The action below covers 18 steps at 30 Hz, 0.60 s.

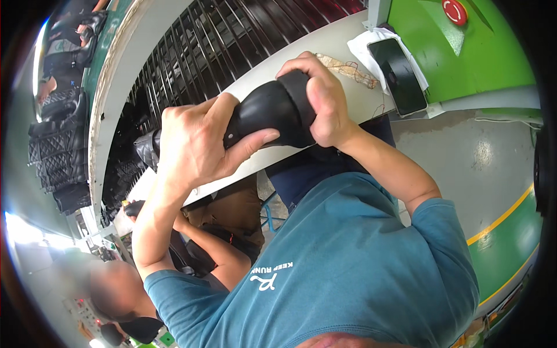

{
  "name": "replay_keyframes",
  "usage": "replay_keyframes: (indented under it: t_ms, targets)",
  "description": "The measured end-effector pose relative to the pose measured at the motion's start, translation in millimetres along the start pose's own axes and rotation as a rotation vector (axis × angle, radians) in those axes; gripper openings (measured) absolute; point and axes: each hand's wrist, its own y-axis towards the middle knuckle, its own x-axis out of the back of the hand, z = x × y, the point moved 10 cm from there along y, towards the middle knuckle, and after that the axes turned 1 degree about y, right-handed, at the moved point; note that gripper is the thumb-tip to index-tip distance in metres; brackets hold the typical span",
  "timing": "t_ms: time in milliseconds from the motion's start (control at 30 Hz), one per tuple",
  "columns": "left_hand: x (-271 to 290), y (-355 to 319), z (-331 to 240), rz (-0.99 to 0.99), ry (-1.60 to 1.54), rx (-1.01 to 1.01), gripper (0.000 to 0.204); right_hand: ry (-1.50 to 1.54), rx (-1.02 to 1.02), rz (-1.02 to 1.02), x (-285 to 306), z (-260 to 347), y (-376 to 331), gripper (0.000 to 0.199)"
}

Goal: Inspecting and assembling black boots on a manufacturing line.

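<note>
A glossy black leather boot is held between my two hands above the white ledge. My left hand wraps round its middle, thumb stretched along the near side. My right hand grips the rounded end on the right, with fingers over its top edge and the thumb on its face. A small metal stud shows beside my left thumb. Past my left wrist, quilted black leather is visible; whether it belongs to the same boot I cannot tell. My palms hide part of the boot.
Metal rollers run beyond the white ledge. A phone lies on white cloth beside a green machine with a red emergency button. A taped bundle with loose thread lies near my right hand. Co-workers and quilted boots are at left.
</note>
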Motion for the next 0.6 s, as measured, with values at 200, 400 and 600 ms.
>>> replay_keyframes:
  t_ms: [200, 400, 600]
  targets:
    - [-3, 3, -3, -0.013, -0.018, 0.001, 0.056, -0.093, 0.079, 0.014, 2, 15, 5, 0.051]
    - [0, 9, -9, -0.051, 0.003, -0.013, 0.053, -0.021, 0.111, -0.127, 9, 16, 9, 0.031]
    - [-3, 23, 4, -0.034, -0.041, 0.037, 0.049, 0.090, -0.031, -0.047, 4, -7, 13, 0.034]
